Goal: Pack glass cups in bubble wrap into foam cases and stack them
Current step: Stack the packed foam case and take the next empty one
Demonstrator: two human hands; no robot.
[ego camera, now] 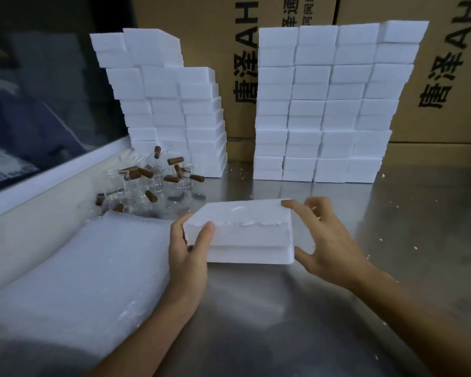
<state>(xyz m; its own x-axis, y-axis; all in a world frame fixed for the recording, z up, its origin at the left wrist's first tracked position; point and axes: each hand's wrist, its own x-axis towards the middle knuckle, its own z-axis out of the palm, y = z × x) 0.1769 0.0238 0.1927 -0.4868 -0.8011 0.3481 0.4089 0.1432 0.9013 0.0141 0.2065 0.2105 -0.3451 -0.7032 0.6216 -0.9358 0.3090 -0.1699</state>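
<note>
Nearest you, at lower left, lies the soft white sheet stack of bubble wrap [74, 270], flat on the brushed steel bench [392, 240]. Just right of it, your left hand [188, 248] and right hand [326, 240] hold the white rectangular foam case [245, 229], two halves closed together with a seam line along the near face.

Left grip: thumb on the near face, fingers curled round the left end, clamped on the case. Right grip: fingers on the top far corner, thumb at the lower right corner, pinching the case. Whether the case rests on the bench or is lifted just clear, you cannot tell.

Handling, as judgement: the foam looks very light and stiff but crumbly; white crumbs dot the bench and the seam edge is ragged. Press lightly. Hold across both halves at the ends, so the lid cannot slide off the base. If a cup is inside, treat it as fragile and keep the case level.

Behind the wrap, a heap of clear glass cups with brown cylindrical handles [152, 180] waits, slippery and breakable. Beyond stand a left tower of white foam cases [174, 118] and a neater right wall of white foam cases [324, 104], against brown cardboard cartons [446, 77].
</note>
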